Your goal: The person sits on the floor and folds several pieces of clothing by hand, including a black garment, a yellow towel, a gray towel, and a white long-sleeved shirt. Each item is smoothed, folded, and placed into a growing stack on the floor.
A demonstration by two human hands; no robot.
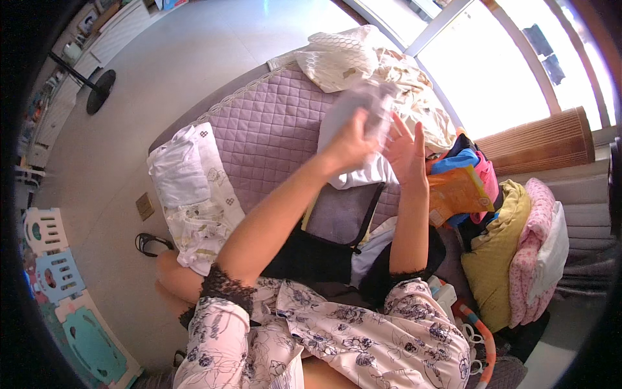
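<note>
A blurred greyish-white cloth [376, 104] hangs from my left hand [352, 143], which grips it above the quilted mauve sofa cover [272, 131]. My right hand [406, 150] is raised just right of the cloth, palm showing and fingers spread. Below both hands lie a white cloth [364, 176] and a dark mesh panel with a black edge [340, 214]. Folded white clothes [177, 175] and patterned fabric [199, 233] rest on the left part of the sofa.
Crumpled cream fabric [340, 56] covers the far end. At right are an orange plastic packet [459, 192], bright clothes, a yellow-green pillow [495, 257] and a pink floral pillow [532, 253]. A fan base [101, 92] and plastic play fence [95, 340] stand on the floor at left.
</note>
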